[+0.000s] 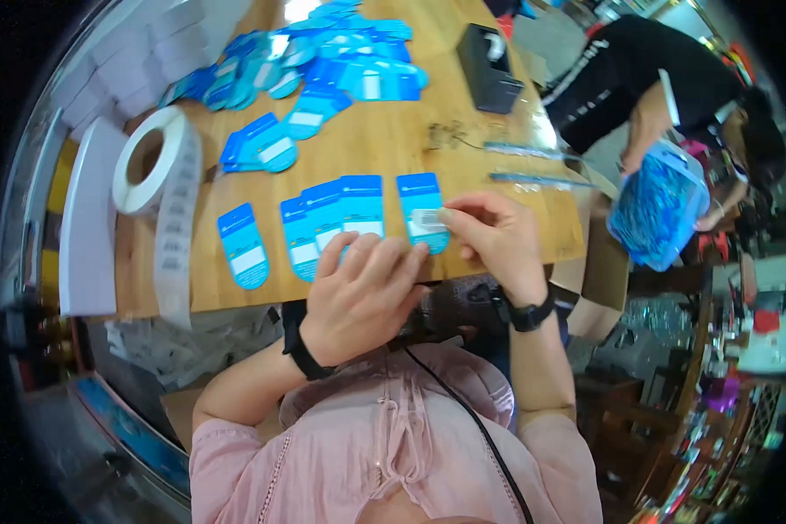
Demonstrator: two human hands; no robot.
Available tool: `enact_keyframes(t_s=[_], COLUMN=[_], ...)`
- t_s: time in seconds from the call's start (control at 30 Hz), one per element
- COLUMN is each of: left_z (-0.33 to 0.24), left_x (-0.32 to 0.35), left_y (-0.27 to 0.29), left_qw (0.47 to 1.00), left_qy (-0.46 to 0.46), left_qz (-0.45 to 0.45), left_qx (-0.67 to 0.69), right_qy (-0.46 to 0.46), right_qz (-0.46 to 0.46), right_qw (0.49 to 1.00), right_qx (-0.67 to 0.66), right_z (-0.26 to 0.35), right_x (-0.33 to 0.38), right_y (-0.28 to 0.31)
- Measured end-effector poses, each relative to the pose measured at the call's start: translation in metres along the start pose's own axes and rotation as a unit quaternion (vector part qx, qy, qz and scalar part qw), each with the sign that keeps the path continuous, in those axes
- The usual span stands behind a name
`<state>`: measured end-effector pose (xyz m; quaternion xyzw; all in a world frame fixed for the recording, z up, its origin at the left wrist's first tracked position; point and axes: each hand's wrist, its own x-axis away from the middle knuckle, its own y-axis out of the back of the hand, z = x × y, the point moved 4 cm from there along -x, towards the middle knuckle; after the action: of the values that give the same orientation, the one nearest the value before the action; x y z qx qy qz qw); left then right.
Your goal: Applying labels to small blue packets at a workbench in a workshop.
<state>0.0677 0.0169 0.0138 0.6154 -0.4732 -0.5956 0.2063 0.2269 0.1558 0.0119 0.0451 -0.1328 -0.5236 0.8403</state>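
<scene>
My right hand (pixel 502 240) pinches the edge of a small white barcode sticker (pixel 425 218), which lies over the white panel of a blue card (pixel 417 185) with a rounded lower end. My left hand (pixel 358 288) rests with its fingers stretched out, its tips over the lower ends of several overlapping blue cards (pixel 358 194) and reaching toward the card under the sticker. To the left, a single blue card (pixel 243 240) lies apart at a slight tilt. Beyond it stands a roll of white stickers (pixel 183 157), its strip hanging over the table's near edge.
A heap of blue cards (pixel 323 57) and a smaller stack (pixel 262 147) lie farther back on the wooden table (pixel 393 131). A black box (pixel 489 74) and thin blue strips (pixel 533 150) are at right. White boxes (pixel 122 65) line the left. Another person holds a clear tub (pixel 659 205).
</scene>
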Motion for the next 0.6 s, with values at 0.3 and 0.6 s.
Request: enact_keyframes(t_s=[0.3,0.6], left_z=[-0.0061,-0.0057], left_x=[-0.0007,0.0002], left_y=[-0.0031,-0.0056], left_qw=[0.999,0.999], left_qy=[-0.032,-0.023], left_qz=[-0.014,-0.020], left_qx=[-0.023,-0.024], right_qy=[0.147,0.159], right_qz=[-0.069,-0.073], right_qw=[0.987,0.985], right_qx=[-0.011,-0.007], right_z=[-0.0043,-0.0073], right_x=[0.0068,0.0035], right_y=[0.0003,-0.0005])
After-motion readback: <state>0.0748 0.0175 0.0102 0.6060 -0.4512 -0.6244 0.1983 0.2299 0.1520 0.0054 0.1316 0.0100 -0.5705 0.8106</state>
